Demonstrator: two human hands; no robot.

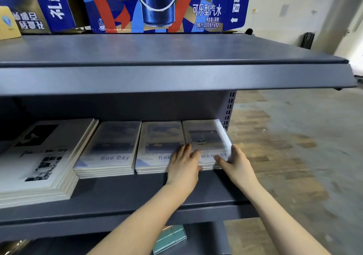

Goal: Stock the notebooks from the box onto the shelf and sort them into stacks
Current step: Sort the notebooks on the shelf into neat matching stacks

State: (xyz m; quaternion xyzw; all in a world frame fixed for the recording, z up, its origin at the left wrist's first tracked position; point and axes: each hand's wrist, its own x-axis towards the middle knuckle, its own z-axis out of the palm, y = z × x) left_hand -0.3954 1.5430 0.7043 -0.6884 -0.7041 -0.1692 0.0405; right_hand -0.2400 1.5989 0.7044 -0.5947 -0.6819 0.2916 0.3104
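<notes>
Four stacks of notebooks lie side by side on the grey middle shelf [117, 194]. At the far left is a large cream stack [39, 156] with black photos. Then come a "fine Day" stack [110, 148], a second pale blue stack [157, 142] and, at the right end, a "Moment" stack [204, 137]. My left hand [183, 165] rests flat on the seam between the two right stacks, fingers pressed on the covers. My right hand [235, 163] grips the right front corner of the "Moment" stack, thumb on top. The box is out of view.
The upper shelf [176, 74] overhangs the stacks and carries blue cola cartons [157, 5]. A perforated upright [229, 107] closes the shelf's right end. A teal box [170, 239] sits on the lower shelf. Open floor [294, 137] lies to the right.
</notes>
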